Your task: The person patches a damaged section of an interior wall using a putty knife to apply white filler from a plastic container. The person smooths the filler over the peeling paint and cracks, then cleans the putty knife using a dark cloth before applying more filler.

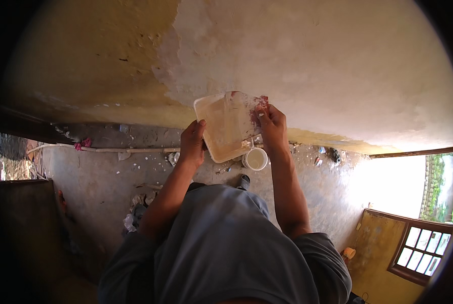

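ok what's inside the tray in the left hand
Pale smears, possibly paste, show across the left part of the tray. A flat tool in the right hand covers much of its right part, so whatever is behind it can't be seen.

Over the remote feed I could read no text, label, number or sign anywhere in the head view. I made out no lettering on the pale tray (219,129), the smeared flat piece (240,112), the white bucket (257,159), the grey shirt (216,243) or the wall (312,61). The scraps (124,128) on the floor (317,197) were too small for me to tell.
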